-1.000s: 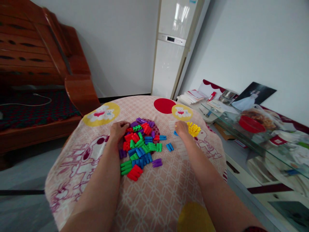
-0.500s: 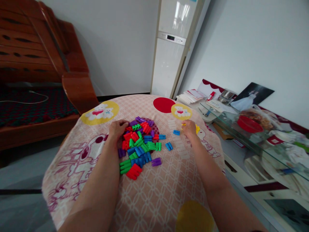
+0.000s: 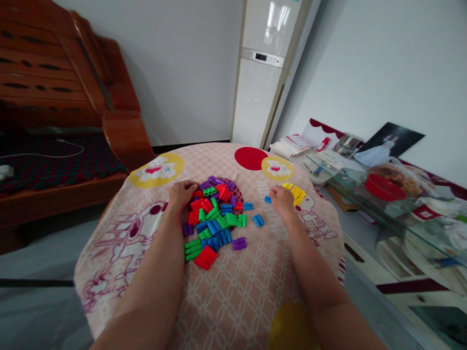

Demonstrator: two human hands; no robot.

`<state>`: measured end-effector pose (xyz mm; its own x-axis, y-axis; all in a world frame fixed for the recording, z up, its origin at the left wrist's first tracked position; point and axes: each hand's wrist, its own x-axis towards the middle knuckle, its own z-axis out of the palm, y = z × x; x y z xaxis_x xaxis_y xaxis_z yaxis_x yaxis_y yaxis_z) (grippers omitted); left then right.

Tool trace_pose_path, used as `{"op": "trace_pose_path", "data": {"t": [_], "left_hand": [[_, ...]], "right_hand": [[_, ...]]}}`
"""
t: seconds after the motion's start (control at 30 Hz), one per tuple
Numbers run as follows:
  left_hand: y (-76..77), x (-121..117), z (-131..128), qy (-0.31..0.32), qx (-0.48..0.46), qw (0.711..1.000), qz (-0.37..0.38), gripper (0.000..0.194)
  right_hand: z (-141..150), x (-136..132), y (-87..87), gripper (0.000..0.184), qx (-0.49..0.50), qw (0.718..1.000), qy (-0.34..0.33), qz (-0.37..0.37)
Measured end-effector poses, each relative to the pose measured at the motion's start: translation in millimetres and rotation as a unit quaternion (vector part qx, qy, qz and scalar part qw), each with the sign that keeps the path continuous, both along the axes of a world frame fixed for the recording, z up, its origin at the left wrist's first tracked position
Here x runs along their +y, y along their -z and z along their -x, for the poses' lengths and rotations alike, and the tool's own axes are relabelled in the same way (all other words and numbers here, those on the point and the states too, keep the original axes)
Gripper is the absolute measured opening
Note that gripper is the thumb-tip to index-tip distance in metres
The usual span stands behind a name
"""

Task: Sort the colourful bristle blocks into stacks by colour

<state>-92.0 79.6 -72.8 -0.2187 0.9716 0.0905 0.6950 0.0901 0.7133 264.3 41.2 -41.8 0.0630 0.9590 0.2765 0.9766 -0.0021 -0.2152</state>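
My left hand (image 3: 181, 195) rests at the upper left edge of a mixed heap of plastic tube-shaped building blocks (image 3: 212, 210). Its fingers are stretched towards the heap, and no block shows lifted in them. Red, green, blue and purple blocks make up the heap. On the right, my right hand (image 3: 282, 199) is over the cloth with loosely bent fingers and nothing visible in them. Its fingertips partly cover a blue block (image 3: 267, 199). Just beyond its knuckles lies a group of yellow blocks (image 3: 297, 194). Another blue block (image 3: 258, 220) and a purple block (image 3: 239, 243) lie apart from the heap.
A patterned cloth (image 3: 226, 301) covers the round table. To the right is a glass-topped stand (image 3: 350, 194) with papers, a red bowl (image 3: 385, 187) and bags. A wooden bench (image 3: 122, 131) stands at the left, and a tall white air conditioner (image 3: 255, 97) behind.
My right hand has moved left from the yellow blocks towards the blue block, uncovering the yellow group. The yellow piece at its fingertips no longer shows there. My left hand stays by the heap.
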Motion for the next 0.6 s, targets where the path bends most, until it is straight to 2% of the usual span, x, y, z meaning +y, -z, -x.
{"op": "trace_pose_path", "data": {"t": [0.07, 0.17, 0.27, 0.37, 0.47, 0.6], "left_hand": [[0.8, 0.1, -0.1, -0.002, -0.007, 1.000, 0.000, 0.038], [2.3, 1.3, 0.6, -0.003, -0.016, 1.000, -0.001, 0.038], [3.9, 3.2, 2.9, -0.001, -0.021, 1.000, -0.002, 0.037], [5.6, 4.7, 6.1, 0.008, -0.022, 1.000, -0.004, 0.038], [7.7, 4.9, 8.3, 0.014, -0.037, 0.999, -0.006, 0.039], [8.9, 3.0, 8.5, 0.020, -0.043, 0.999, -0.018, 0.039]], "right_hand": [[19.2, -6.4, 6.0, 0.031, -0.024, 0.999, 0.006, 0.036], [55.5, -21.3, 16.2, 0.032, -0.015, 0.999, -0.004, 0.048], [92.1, -38.4, 22.8, 0.030, 0.028, 0.996, -0.071, 0.036], [112.2, -47.0, 20.5, 0.027, 0.064, 0.985, -0.159, 0.037], [104.7, -40.6, 13.0, 0.028, 0.094, 0.976, -0.196, 0.029], [64.0, -19.7, 15.1, 0.026, 0.133, 0.984, -0.108, -0.042]]}}
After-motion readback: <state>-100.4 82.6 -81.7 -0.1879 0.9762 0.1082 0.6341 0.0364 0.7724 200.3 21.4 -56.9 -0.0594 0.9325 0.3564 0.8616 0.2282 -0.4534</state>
